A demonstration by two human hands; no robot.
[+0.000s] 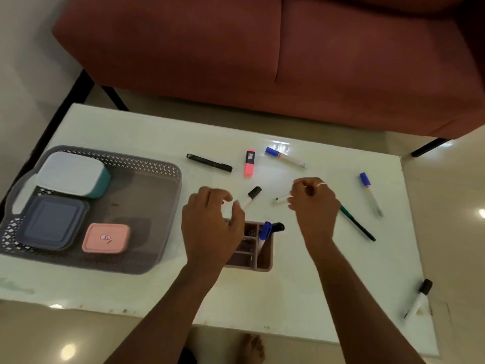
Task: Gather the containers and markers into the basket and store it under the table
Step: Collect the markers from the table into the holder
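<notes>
A red sofa (262,48) stands behind the white table (288,298). One grey basket (157,206) at the table's left end holds three containers: white-lidded (70,172), blue (52,222), pink (106,237). One pink organizer (263,256) near the front edge holds two markers (270,228). Eight more lie loose on the table, one (420,298) at the right edge. The left hand (210,227) pinches a black-capped marker (250,197); the right hand (313,203) is clenched on a white one (280,200).
</notes>
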